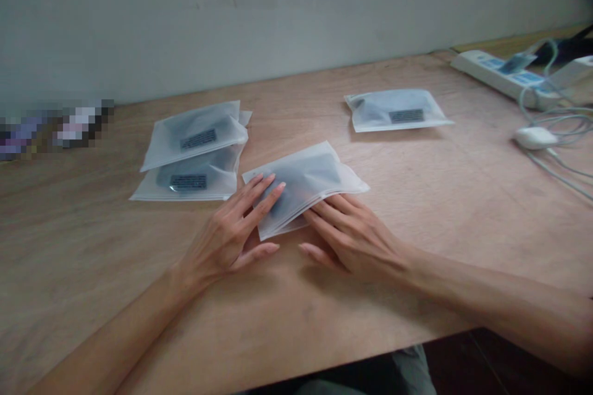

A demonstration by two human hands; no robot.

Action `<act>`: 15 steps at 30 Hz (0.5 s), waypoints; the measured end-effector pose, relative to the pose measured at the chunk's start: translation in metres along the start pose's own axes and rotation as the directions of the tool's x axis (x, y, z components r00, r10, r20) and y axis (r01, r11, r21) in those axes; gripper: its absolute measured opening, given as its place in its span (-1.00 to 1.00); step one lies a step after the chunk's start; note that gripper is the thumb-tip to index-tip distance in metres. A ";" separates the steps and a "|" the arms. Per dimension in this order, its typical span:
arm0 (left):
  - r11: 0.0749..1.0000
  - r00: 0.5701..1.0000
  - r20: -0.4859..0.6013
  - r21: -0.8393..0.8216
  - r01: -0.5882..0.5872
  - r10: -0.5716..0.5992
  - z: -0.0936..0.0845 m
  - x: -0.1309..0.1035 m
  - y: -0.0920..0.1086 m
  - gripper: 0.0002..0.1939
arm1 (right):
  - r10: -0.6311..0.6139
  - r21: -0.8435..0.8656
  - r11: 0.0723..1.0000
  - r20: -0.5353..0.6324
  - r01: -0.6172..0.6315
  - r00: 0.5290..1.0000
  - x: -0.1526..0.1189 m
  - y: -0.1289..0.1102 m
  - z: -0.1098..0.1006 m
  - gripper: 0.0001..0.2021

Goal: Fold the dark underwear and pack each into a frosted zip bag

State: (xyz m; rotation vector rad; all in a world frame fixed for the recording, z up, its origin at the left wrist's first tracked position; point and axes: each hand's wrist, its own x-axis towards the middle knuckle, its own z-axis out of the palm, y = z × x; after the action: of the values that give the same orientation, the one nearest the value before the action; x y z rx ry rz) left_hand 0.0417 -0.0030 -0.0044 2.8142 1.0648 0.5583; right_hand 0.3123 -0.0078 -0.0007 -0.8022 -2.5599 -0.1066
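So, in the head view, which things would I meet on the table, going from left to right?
The overlapping frosted pouches, the central frosted pouch, the separate frosted pouch farther back, the white power strip.

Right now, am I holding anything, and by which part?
The nearest frosted zipper bag, perhaps: your left hand has fingers on its left end, your right hand has fingers under its near edge. Whether it's held can't be told.

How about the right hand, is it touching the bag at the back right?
Apart. The head view shows wooden tabletop between the right hand and the back-right bag.
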 end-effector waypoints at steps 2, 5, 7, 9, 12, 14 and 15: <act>0.999 1.000 0.019 -0.032 0.020 -0.020 0.001 -0.001 -0.002 -0.22 | -0.061 -0.012 0.998 -0.125 0.060 0.990 0.000 0.000 0.000 -0.75; 0.997 0.998 0.049 -0.074 0.038 -0.034 0.003 -0.002 -0.005 -0.22 | -0.178 -0.065 0.984 -0.323 0.166 0.930 -0.003 0.001 0.001 -0.90; 0.995 0.999 0.051 -0.097 0.020 -0.016 0.003 -0.002 -0.006 -0.20 | -0.243 -0.076 0.970 -0.367 0.231 0.898 -0.006 0.002 -0.001 -0.91; 0.993 0.999 0.051 -0.115 0.005 0.001 0.002 -0.001 -0.006 -0.17 | -0.314 -0.067 0.948 -0.354 0.310 0.881 -0.008 0.003 -0.004 -0.91; 0.992 0.998 0.069 -0.125 0.006 0.003 0.001 0.000 -0.005 -0.13 | -0.413 -0.056 0.907 -0.313 0.418 0.855 -0.008 0.004 -0.010 -0.81; 0.992 0.996 0.084 -0.124 0.017 -0.007 0.001 0.000 -0.004 -0.13 | -0.445 -0.052 0.890 -0.315 0.452 0.838 -0.005 0.004 -0.012 -0.79; 0.992 0.996 0.093 -0.123 0.021 -0.009 0.002 0.000 -0.005 -0.14 | -0.448 -0.049 0.888 -0.315 0.457 0.837 -0.003 0.004 -0.012 -0.81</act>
State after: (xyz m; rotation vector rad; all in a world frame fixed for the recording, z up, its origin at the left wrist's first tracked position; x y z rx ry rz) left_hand 0.0394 0.0004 -0.0071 2.6938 0.9975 0.4703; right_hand 0.3217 -0.0090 0.0086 -0.1291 -2.3776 -0.3205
